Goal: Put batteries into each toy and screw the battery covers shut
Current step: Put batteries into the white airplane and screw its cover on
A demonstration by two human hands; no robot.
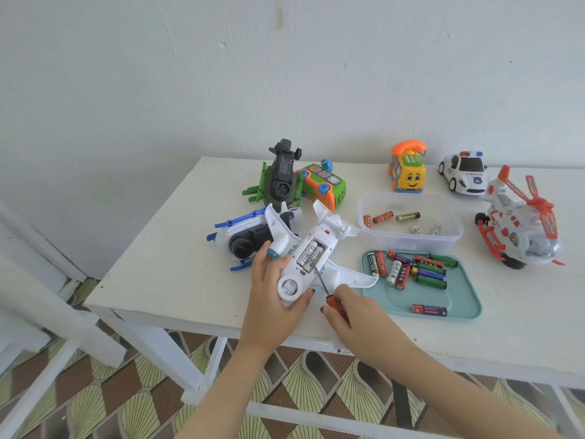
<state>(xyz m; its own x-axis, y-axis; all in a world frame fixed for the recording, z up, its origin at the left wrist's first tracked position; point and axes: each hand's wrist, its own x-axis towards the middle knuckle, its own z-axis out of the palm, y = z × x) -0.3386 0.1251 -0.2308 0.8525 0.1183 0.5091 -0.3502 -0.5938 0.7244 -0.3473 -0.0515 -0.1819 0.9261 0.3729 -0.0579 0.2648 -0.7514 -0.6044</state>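
Steady belly-up white plane [332, 224] with left hand [274, 291] curled round its near end; work screwdriver [331, 296], pinched in right hand [353, 312], gently at open battery bay [311, 255].

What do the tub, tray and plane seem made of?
Tub: clear, faintly frosted plastic; batteries show through its wall. Tray: opaque teal plastic or silicone, matte, with a rounded moulded rim. Plane: smooth white hard plastic, judging by its moulded shape.

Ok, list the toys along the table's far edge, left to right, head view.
Dark green plastic toy helicopter, green-and-orange toy bus, yellow toy telephone car with orange handset, white toy police car, white-and-red toy helicopter.
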